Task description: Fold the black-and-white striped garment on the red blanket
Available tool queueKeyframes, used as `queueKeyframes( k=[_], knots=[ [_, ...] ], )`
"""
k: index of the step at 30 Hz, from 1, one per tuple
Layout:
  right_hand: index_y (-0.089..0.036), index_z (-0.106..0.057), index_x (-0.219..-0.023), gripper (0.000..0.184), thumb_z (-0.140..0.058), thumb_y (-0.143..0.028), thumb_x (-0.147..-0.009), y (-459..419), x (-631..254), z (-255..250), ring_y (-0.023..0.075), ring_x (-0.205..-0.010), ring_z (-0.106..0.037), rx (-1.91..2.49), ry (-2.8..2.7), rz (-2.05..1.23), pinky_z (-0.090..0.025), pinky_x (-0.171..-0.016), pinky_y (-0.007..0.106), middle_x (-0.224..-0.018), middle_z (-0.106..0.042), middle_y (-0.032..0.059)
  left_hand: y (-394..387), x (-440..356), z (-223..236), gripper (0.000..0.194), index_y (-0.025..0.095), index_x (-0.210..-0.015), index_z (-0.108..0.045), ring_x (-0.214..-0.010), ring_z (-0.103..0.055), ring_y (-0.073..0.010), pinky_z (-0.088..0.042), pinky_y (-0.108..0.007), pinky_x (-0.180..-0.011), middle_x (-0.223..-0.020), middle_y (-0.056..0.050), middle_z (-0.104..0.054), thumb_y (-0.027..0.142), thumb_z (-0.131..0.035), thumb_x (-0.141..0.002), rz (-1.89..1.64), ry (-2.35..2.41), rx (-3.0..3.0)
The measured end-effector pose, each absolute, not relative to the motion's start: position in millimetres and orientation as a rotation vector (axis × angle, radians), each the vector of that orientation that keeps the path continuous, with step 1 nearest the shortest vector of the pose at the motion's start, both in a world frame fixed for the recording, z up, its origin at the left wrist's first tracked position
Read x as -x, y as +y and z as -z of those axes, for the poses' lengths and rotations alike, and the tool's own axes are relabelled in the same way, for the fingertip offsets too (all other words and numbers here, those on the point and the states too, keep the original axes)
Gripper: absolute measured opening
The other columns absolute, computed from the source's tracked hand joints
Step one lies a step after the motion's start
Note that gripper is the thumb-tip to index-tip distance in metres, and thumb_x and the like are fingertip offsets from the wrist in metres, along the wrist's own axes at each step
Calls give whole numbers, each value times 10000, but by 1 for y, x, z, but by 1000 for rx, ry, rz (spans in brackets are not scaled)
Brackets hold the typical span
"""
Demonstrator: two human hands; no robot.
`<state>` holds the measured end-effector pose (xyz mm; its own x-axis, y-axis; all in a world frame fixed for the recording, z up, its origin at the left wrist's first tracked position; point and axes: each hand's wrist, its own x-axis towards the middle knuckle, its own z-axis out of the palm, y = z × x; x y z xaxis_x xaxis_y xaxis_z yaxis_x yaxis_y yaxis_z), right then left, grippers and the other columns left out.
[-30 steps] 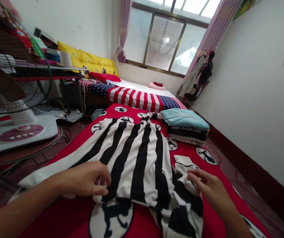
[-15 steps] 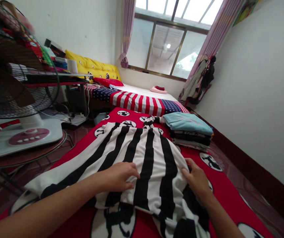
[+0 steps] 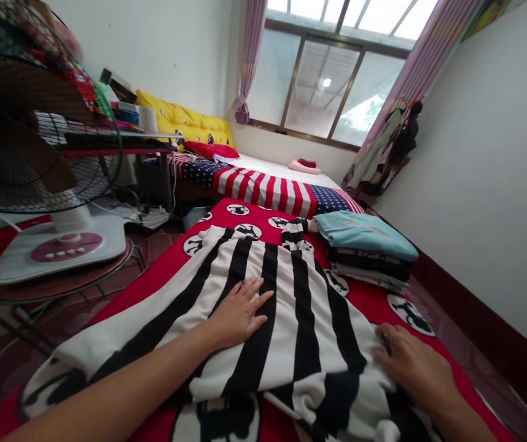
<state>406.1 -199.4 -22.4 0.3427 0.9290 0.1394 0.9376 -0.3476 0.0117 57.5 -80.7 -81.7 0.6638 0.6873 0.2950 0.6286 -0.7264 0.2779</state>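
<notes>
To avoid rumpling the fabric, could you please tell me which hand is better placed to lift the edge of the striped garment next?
Probably the right hand: its fingers are at the edge of the black-and-white striped garment, while the left hand lies flat farther in and could hold the cloth down.

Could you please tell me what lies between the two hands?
A black-and-white striped shirt lies between the left hand and right hand, in the head view.

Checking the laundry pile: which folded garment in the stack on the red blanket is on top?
The light blue folded garment: it is the palest in the stack and lies uppermost, over the darker folded garments beneath it.
</notes>
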Motion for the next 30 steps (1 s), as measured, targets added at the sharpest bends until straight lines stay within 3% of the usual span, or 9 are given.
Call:
queueKeyframes(
  k=[3, 7, 12, 15, 18, 21, 24, 27, 30],
  knots=[
    [-250, -708, -908, 258, -567, -377, -734, -156, -385, 2, 250, -805, -655, 2182, -1850, 233, -430, -645, 335, -954, -694, 64, -84, -59, 84, 553, 291, -1431, -411, -1445, -236, -293, -230, -518, -1142, -1557, -116, -305, 410, -523, -902, -605, 1107, -2720],
    [-208, -720, -833, 214, -560, -332, -766, -78, -357, -12, 181, -808, -656, 1798, -1835, -49, -476, -759, 281, -897, -706, 35, -84, -60, 79, 531, 279, -1392, -464, -1431, -272, -290, -245, -515, -1142, -1533, -120, -350, 391, -560, -881, -654, 1093, -2692],
    [-122, -676, -1044, 316, -543, -258, -792, 13, -343, 0, 187, -865, -671, 1959, -1623, -63, -490, -764, 254, -969, -723, 87, -84, -60, 78, 535, 284, -1366, -487, -1419, -303, -277, -261, -508, -1145, -1521, -99, -377, 332, -604, -846, -684, 1100, -2659],
    [-85, -640, -1122, 412, -598, -335, -797, 47, -339, 10, 233, -908, -670, 2090, -1588, -49, -490, -752, 286, -998, -712, 145, -85, -59, 77, 550, 293, -1369, -480, -1422, -297, -272, -261, -506, -1150, -1529, -88, -367, 319, -611, -836, -677, 1103, -2639],
    [-121, -693, -1002, 403, -722, -390, -704, 66, -331, 15, 279, -917, -669, 2221, -1622, -85, -489, -738, 321, -966, -714, 155, -85, -58, 78, 569, 303, -1374, -471, -1425, -291, -274, -261, -514, -1152, -1535, -82, -356, 310, -620, -825, -681, 1095, -2622],
    [-165, -716, -790, 191, -764, -272, -639, 77, -323, 8, 284, -915, -671, 2300, -1674, -83, -479, -759, 335, -891, -719, 129, -85, -58, 80, 628, 300, -1404, -432, -1434, -268, -280, -263, -512, -1157, -1560, -75, -305, 281, -629, -809, -728, 1091, -2598],
    [-174, -706, -726, 72, -706, -197, -658, 91, -321, -11, 280, -955, -656, 2300, -1669, -3, -466, -787, 337, -900, -715, 115, -86, -59, 80, 764, 285, -1479, -303, -1460, -192, -276, -254, -502, -1169, -1598, -68, -197, 229, -628, -790, -816, 1108, -2580],
    [-164, -701, -706, 88, -647, -233, -707, 108, -329, -38, 270, -883, -658, 2254, -1604, 52, -469, -748, 328, -823, -708, 115, -87, -61, 77, 803, 271, -1511, -218, -1473, -136, -273, -245, -505, -1175, -1615, -61, -119, 203, -601, -808, -901, 1141, -2577],
    [-143, -692, -709, 206, -545, -261, -793, 124, -343, -55, 219, -737, -647, 2158, -1537, 73, -471, -712, 306, -700, -682, 106, -85, -61, 76, 721, 252, -1511, -220, -1473, -139, -271, -267, -497, -1170, -1613, -68, -128, 224, -545, -868, -972, 1199, -2566]
  ],
)
